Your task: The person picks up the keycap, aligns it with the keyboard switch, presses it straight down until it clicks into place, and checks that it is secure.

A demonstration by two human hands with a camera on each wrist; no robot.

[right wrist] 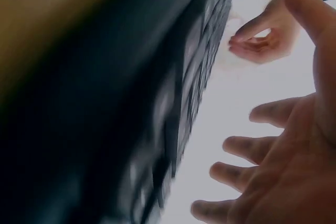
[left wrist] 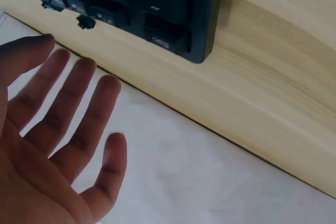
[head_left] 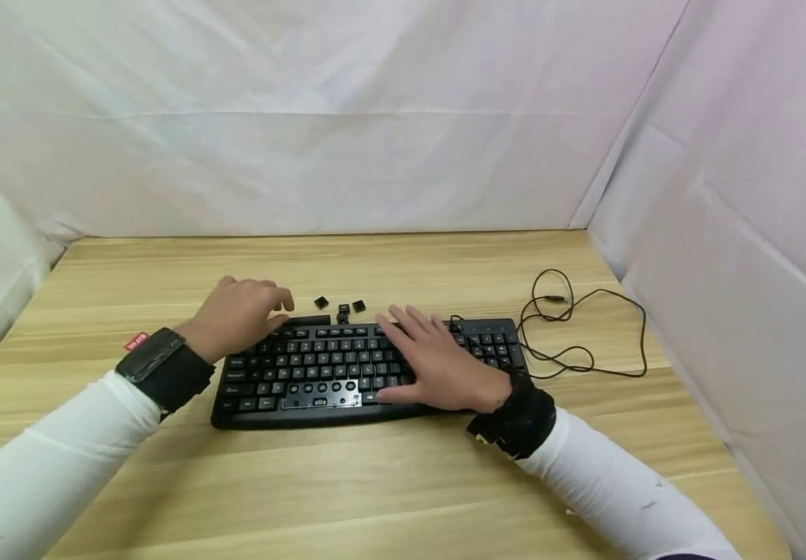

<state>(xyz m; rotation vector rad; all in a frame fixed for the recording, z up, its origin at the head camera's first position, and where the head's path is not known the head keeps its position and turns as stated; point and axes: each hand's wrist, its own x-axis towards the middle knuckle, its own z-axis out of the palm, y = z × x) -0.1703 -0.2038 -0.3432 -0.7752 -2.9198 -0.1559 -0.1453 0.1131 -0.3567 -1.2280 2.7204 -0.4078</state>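
A black keyboard (head_left: 333, 358) lies on the table, with an uncovered strip (head_left: 322, 395) where keycaps are off near its front edge. Over its back left corner hovers my left hand (head_left: 242, 315), fingers loosely bent; the left wrist view shows the palm holding nothing. My right hand (head_left: 438, 365) is spread with straight fingers above the right half of the keyboard and hides some keys there. In the right wrist view its fingers appear apart from the keys. Several loose black keycaps (head_left: 321, 302) and a long black bar-shaped key (head_left: 310, 320) lie behind the keyboard.
A thin black cable (head_left: 588, 369) with a plug (head_left: 554, 299) lies in loops to the right of the keyboard. The wooden table (head_left: 291, 490) meets a white cloth backdrop (head_left: 333, 163) at the back, and more white cloth hangs at both sides.
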